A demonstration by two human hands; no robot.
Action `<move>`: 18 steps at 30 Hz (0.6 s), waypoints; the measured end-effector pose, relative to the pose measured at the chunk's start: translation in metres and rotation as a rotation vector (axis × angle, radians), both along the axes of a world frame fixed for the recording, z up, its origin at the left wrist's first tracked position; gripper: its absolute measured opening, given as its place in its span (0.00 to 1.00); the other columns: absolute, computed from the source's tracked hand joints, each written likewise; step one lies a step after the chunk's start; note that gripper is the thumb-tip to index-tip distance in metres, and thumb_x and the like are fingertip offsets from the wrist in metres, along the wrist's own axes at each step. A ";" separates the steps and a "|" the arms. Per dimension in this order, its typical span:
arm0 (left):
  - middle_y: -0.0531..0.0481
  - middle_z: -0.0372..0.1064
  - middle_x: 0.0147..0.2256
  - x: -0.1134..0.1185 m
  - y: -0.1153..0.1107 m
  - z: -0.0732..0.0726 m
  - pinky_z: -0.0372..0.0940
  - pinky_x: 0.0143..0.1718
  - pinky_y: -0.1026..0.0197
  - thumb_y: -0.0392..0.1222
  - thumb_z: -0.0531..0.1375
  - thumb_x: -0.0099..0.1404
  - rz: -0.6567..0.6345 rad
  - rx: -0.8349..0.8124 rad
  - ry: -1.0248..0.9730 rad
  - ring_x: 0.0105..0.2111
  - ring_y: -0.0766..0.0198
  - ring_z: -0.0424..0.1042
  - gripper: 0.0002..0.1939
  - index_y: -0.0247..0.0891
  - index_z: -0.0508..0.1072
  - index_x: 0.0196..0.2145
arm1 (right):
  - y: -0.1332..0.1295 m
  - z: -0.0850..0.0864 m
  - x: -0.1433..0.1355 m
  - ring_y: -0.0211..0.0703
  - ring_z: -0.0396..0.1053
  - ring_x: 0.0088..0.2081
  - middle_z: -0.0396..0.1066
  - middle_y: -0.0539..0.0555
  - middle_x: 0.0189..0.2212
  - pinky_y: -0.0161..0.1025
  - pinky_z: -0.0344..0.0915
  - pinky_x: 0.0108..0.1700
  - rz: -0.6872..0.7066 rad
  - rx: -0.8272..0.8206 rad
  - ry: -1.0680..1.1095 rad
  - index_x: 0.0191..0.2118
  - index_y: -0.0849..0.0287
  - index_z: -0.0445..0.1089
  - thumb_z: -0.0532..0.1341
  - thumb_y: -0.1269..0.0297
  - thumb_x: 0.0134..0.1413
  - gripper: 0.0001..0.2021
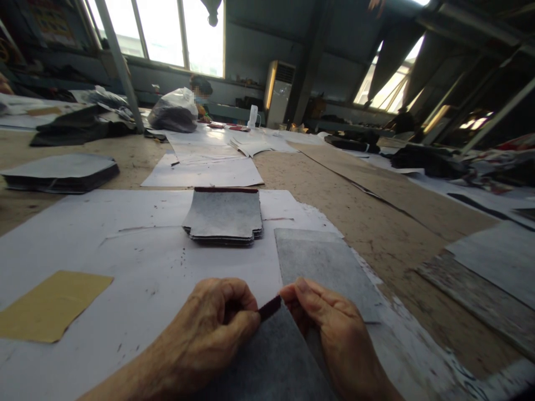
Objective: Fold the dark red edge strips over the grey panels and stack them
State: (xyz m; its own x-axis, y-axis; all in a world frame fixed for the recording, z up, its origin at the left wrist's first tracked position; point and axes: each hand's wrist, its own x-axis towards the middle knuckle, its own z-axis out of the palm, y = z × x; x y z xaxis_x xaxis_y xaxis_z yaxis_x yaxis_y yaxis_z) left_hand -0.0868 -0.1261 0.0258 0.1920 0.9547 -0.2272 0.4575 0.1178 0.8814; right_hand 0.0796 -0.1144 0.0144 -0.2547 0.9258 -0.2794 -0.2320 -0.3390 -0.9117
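Observation:
A grey sheet (278, 356) with a dark maroon strip (270, 308) folded along its top edge is held up near the bottom centre. My left hand (219, 326) pinches the strip's left end between thumb and fingers. At the strip's right end, my right hand (328, 323) is closed on the sheet's corner, thumb against fingers. Beyond the hands lies a neat stack of similar grey pieces (223, 214) with notched corners and a maroon far edge. Another flat grey sheet (321, 267) rests just beyond my right hand.
A tan paper piece (56, 305) lies at left on white paper (142, 267). Behind it sits a thicker stack of grey sheets (61, 170). A plastic bag (174, 109) and a person (201, 97) are at the far side; a slanting post (121, 67) stands left.

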 end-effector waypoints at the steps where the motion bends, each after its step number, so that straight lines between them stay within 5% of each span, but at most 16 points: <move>1: 0.56 0.56 0.18 0.000 0.000 0.000 0.50 0.20 0.67 0.43 0.53 0.53 -0.002 0.001 0.003 0.20 0.70 0.54 0.09 0.36 0.66 0.23 | 0.000 0.000 0.001 0.34 0.60 0.21 0.65 0.50 0.19 0.32 0.55 0.23 0.019 0.037 -0.075 0.25 0.62 0.68 0.59 0.52 0.50 0.16; 8: 0.56 0.58 0.19 0.000 -0.001 -0.001 0.51 0.21 0.67 0.42 0.52 0.56 -0.047 0.081 0.107 0.21 0.69 0.56 0.09 0.37 0.67 0.23 | 0.000 0.002 0.001 0.34 0.62 0.23 0.67 0.47 0.20 0.31 0.57 0.27 0.044 0.613 -0.705 0.26 0.58 0.71 0.59 0.62 0.49 0.07; 18: 0.57 0.56 0.18 -0.001 0.003 0.003 0.50 0.22 0.70 0.41 0.54 0.58 -0.156 0.178 0.131 0.20 0.72 0.56 0.10 0.36 0.68 0.22 | -0.004 -0.001 0.010 0.34 0.54 0.18 0.57 0.46 0.14 0.33 0.49 0.20 -0.180 0.609 -0.782 0.18 0.58 0.61 0.57 0.55 0.50 0.16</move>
State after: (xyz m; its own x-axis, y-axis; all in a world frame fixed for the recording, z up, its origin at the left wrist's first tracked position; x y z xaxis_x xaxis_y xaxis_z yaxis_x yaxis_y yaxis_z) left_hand -0.0879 -0.1235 0.0290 0.3196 0.9432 -0.0908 0.5691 -0.1145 0.8142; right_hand 0.0892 -0.1182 0.0138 -0.0449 0.9732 0.2253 0.5040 0.2168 -0.8360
